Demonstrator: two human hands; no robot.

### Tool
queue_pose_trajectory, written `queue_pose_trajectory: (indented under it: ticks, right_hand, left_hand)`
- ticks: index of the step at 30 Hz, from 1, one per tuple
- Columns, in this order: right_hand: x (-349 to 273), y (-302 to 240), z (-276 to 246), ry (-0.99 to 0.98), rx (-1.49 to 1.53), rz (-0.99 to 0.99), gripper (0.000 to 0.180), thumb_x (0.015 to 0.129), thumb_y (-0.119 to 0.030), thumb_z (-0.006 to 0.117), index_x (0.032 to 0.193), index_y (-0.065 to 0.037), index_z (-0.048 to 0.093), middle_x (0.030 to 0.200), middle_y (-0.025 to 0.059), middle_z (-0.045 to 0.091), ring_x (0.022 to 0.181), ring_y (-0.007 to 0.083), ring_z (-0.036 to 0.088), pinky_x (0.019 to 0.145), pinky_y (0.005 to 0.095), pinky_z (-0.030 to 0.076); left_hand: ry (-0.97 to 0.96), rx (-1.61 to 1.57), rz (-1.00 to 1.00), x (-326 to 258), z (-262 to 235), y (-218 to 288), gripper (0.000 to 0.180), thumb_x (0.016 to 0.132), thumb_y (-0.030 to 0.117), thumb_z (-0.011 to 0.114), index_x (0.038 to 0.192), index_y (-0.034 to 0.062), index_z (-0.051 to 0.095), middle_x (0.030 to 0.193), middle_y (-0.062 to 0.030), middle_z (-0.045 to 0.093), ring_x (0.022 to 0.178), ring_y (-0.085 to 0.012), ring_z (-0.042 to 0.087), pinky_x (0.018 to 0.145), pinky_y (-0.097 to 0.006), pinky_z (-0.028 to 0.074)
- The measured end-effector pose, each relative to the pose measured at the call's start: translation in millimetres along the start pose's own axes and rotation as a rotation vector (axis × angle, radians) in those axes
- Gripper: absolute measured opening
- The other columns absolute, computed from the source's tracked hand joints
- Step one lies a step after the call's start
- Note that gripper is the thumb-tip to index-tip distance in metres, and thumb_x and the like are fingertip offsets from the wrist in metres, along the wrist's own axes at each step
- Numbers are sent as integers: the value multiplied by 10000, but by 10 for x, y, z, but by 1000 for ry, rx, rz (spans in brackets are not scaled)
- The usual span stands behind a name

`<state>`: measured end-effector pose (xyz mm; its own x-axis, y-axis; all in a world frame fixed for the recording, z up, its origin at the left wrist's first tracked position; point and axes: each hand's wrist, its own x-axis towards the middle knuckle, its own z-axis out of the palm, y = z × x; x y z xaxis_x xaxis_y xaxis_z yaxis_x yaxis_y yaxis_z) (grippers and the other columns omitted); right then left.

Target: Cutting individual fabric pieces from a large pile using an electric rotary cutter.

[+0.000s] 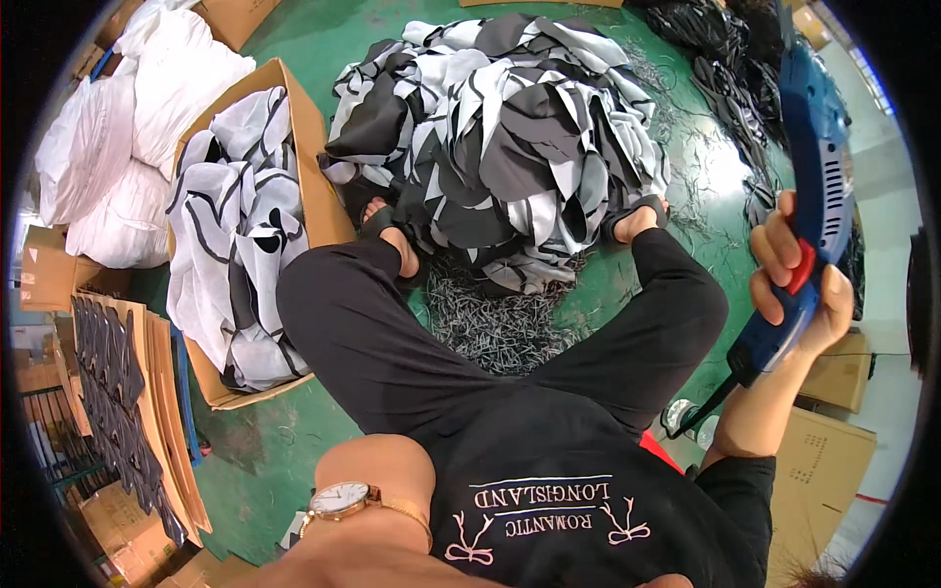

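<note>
The power tool (821, 176) is at the right of the frame, its upper end near the upper right rim. The housing is blue, long and narrow, with a row of dark ventilation slots along the side. A red trigger (804, 267) is set in the grip section. The lower end finishes in a dark sleeve, from which a black cord (708, 407) runs down and to the left. The tool stands steeply, its top leaning slightly right of vertical in its upper part and its base offset to the left.

The right hand (799, 279) is closed around the grip section: fingers on the left side of the tool, thumb on the right.

The left hand (382, 563) is cut off by the lower edge, below a wristwatch (341, 500); its fingers are hidden, so its grip cannot be told.

A heap of grey, white and black cut pieces (534, 137) occupies the upper centre. Similar pieces fill a carton (316, 162) at left. Dark trimmings (495, 318) cover the floor below the heap.
</note>
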<state>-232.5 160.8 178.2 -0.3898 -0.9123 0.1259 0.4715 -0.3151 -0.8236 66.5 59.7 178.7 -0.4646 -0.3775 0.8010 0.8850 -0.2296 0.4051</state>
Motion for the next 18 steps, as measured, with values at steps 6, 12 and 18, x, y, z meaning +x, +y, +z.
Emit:
queue_pose_trajectory:
  ticks: [6,12,18]
  right_hand:
    - [-4,274,-451,59,220,152,575,789,-221,633,1204,96,392,860,83,430,714,130,403,460,219,441]
    - [36,549,-957,14,359,240,554,814,-165,638,1239,68,370,842,59,422,699,129,424,543,237,412]
    - [100,869,-1288,57,262,251,616,765,-226,665,1241,50,390,779,45,466,592,124,465,522,263,437]
  left_hand:
    - [41,1,-36,199,-82,-137,179,912,177,519,986,25,576,858,-80,613,866,-221,588,855,-415,469]
    - [331,-2,-99,247,-539,-443,170,915,176,516,971,28,580,842,-72,614,860,-216,587,853,-414,469]
    - [643,527,-1222,-861,-2020,-2012,218,877,223,616,1016,56,615,840,5,616,751,-78,566,662,-211,456]
